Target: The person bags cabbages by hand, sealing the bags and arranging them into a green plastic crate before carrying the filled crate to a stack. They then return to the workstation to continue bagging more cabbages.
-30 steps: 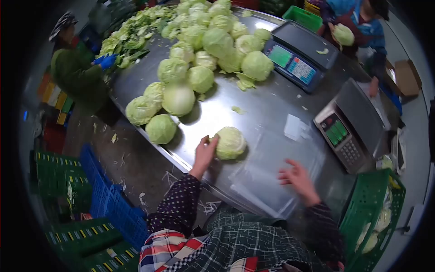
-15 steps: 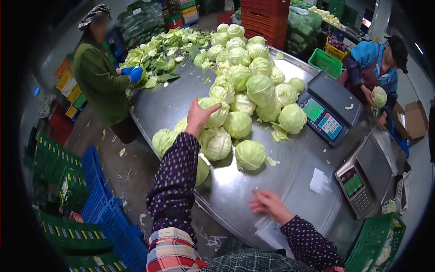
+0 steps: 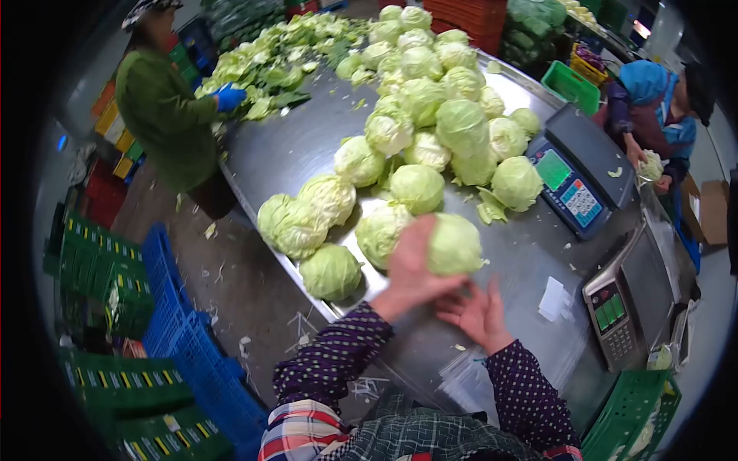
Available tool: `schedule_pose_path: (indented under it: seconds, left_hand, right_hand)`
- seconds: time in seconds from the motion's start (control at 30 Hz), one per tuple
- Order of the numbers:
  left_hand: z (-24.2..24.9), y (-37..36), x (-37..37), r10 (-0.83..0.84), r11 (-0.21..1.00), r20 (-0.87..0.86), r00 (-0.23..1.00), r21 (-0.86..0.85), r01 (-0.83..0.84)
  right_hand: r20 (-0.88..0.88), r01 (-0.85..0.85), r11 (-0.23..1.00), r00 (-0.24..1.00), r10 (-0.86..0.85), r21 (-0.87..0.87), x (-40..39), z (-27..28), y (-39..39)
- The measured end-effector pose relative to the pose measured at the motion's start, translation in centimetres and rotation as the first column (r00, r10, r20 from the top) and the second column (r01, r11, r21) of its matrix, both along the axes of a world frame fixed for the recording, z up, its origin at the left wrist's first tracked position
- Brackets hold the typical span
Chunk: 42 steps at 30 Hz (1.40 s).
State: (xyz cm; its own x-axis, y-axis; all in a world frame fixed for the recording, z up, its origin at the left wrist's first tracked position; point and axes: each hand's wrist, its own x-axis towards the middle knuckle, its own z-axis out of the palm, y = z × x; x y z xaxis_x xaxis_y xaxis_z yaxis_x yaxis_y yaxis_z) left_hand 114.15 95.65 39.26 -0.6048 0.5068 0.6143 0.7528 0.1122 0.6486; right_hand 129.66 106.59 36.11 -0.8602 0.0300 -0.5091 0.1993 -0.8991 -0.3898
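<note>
A pale green cabbage (image 3: pixel 455 244) sits on the metal table just ahead of both hands. My left hand (image 3: pixel 415 265) is at its left side, blurred, with the thumb stretched across in front. My right hand (image 3: pixel 478 311) is just below the cabbage, palm turned up and fingers spread, holding nothing. Left of the left hand, another cabbage (image 3: pixel 381 234) is partly covered by it. A single cabbage (image 3: pixel 330 272) rests by the table's near-left edge, and a large heap of cabbages (image 3: pixel 423 100) extends toward the back.
Clear plastic sheets (image 3: pixel 480 384) and a white paper slip (image 3: pixel 553 298) lie on the metal table (image 3: pixel 265 165). Two scales (image 3: pixel 569 184) stand at the right. One co-worker (image 3: pixel 157 115) is by loose leaves (image 3: pixel 277 65); another (image 3: pixel 653 107) handles a cabbage. Blue crates (image 3: pixel 181 323) flank the left.
My left hand has left a cabbage farther back and come down and right to the nearest one. My right hand has turned palm-up close to it. The view has shifted slightly.
</note>
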Motion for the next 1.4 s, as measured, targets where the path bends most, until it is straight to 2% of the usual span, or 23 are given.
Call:
schedule_pose_path:
  seconds: [0.1,0.17,0.33,0.43,0.53,0.6,0.63,0.67,0.77,0.8,0.87,0.9,0.93,0.97,1.03,1.07,1.1,1.13,1.17,1.23,1.3,1.37,1.4]
  left_hand:
    - [0.1,-0.3,3.0,-0.240,0.966,-0.245,0.939,-0.158,0.205]
    - [-0.9,-1.6,2.7,-0.320,0.943,-0.141,0.937,-0.142,0.301]
    - [-2.7,-2.8,-4.3,0.267,0.898,-0.229,0.936,-0.292,-0.328]
    - [-2.7,-2.4,-4.3,0.223,0.838,-0.090,0.971,-0.490,-0.238]
    - [-0.7,-3.4,-7.5,0.278,0.888,-0.157,0.948,-0.334,-0.316]
    - [0.7,-5.1,-11.5,0.372,0.763,-0.391,0.842,-0.387,-0.517]
    - [2.8,-5.6,-12.9,0.391,0.436,-0.413,0.823,-0.704,-0.560]
    - [2.5,-6.8,-14.7,0.341,0.313,-0.500,0.796,-0.738,-0.598]
    - [0.1,-7.8,-17.6,0.260,0.207,-0.503,0.824,-0.804,-0.557]
    - [-0.1,-7.7,-17.7,0.254,0.209,-0.506,0.825,-0.804,-0.557]
    - [1.0,-7.3,-16.9,0.521,0.538,-0.127,0.844,-0.719,-0.440]
    - [1.7,-7.4,-16.7,0.515,0.542,-0.127,0.848,-0.719,-0.436]
    - [3.4,-8.0,-16.0,0.390,0.882,0.390,0.834,-0.418,-0.217]
    - [5.4,-8.5,-14.9,0.029,0.993,0.745,0.667,0.056,-0.106]
    - [11.9,-9.8,-9.3,-0.154,0.986,0.558,0.815,0.142,0.089]
    - [12.8,-10.8,-6.2,-0.299,0.950,0.617,0.728,0.124,0.285]
    - [11.1,-10.7,-4.8,-0.604,0.781,0.533,0.592,0.249,0.573]
    - [9.4,-10.5,-3.4,-0.829,0.498,0.459,0.319,0.347,0.795]
    - [6.8,-11.1,-2.0,-0.741,0.542,0.485,0.465,0.023,0.840]
    - [1.6,-12.1,0.5,-0.586,0.479,0.327,0.741,-0.598,0.643]
    - [-0.5,-11.6,0.5,-0.522,0.257,-0.039,0.852,-0.960,0.113]
    - [3.5,-8.6,-0.3,-0.251,0.807,0.182,0.951,-0.502,0.310]
    - [3.5,-6.7,-0.8,-0.195,0.859,0.144,0.970,-0.452,0.239]
  right_hand:
    - [-0.134,0.254,0.964,0.956,-0.262,-0.074,-1.2,0.8,-0.2]
    - [-0.131,0.313,0.945,0.945,-0.300,0.092,-0.8,-0.5,0.1]
    - [0.100,0.218,0.976,0.971,-0.219,0.016,1.4,-2.8,-0.9]
    - [0.127,0.190,0.982,0.974,-0.186,-0.023,1.7,-2.6,-0.9]
    - [0.120,0.110,0.986,0.985,-0.125,0.125,3.1,-3.0,-0.6]
    - [0.137,0.091,0.985,0.984,-0.111,0.149,4.8,-3.1,-0.4]
    - [0.150,0.067,0.983,0.984,-0.092,0.169,5.5,-3.2,-0.5]
    - [0.148,0.072,0.983,0.984,-0.098,0.168,6.1,-3.4,-0.9]
    - [0.162,0.066,0.994,0.984,-0.080,0.089,7.1,-4.4,-2.1]
    - [0.157,0.056,0.996,0.985,-0.067,0.075,7.2,-4.7,-2.4]
    - [0.154,0.053,0.997,0.986,-0.062,0.061,7.6,-4.7,-2.7]
    - [0.153,0.054,0.996,0.986,-0.064,0.075,7.8,-4.4,-2.6]
    - [0.152,0.055,0.995,0.986,-0.068,0.087,8.0,-4.1,-2.5]
    - [0.155,0.062,0.994,0.985,-0.075,0.084,8.5,-3.8,-2.3]
    - [0.148,0.105,0.992,0.982,-0.115,0.073,9.4,-3.6,-1.6]
    - [0.152,0.115,0.991,0.981,-0.124,0.064,9.6,-3.7,-1.7]
    - [0.124,0.089,0.994,0.988,-0.096,0.061,9.9,-3.9,-1.7]
    - [0.100,0.070,0.996,0.992,-0.076,0.062,10.4,-3.9,-1.6]
    - [0.117,0.098,0.994,0.988,-0.104,0.058,10.7,-3.6,-1.9]
    - [0.178,0.083,0.986,0.978,-0.109,0.143,9.2,-2.8,-1.6]
    - [0.199,0.158,0.961,0.958,-0.205,0.228,7.3,-2.4,-0.7]
    - [0.111,0.172,0.951,0.972,-0.206,0.257,4.9,-3.7,0.5]
    - [0.121,0.156,0.953,0.974,-0.193,0.260,3.5,-3.0,0.7]
